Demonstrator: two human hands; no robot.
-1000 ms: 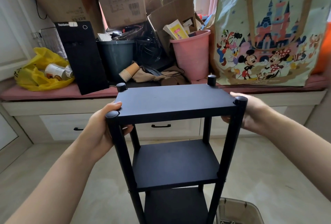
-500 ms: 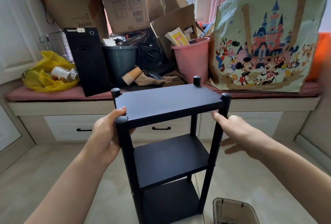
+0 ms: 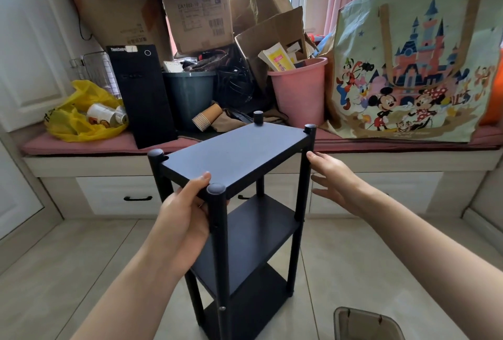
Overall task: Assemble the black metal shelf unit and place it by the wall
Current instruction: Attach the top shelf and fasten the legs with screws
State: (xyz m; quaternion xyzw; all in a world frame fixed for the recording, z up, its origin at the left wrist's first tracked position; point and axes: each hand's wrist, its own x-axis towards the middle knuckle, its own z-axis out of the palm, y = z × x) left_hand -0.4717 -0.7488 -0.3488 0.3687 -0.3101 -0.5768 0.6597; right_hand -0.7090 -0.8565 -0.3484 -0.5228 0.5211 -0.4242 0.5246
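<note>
The black shelf unit (image 3: 236, 157) stands upright on the floor (image 3: 353, 252), all three tiers fitted, just before the cluttered window seat (image 3: 81, 167). The left hand (image 3: 185, 220) grips the top shelf's near edge beside a post, thumb on top, probably to steady or turn it. The right hand (image 3: 334, 179) is spread, its fingertips by the far right post, holding nothing.
</note>
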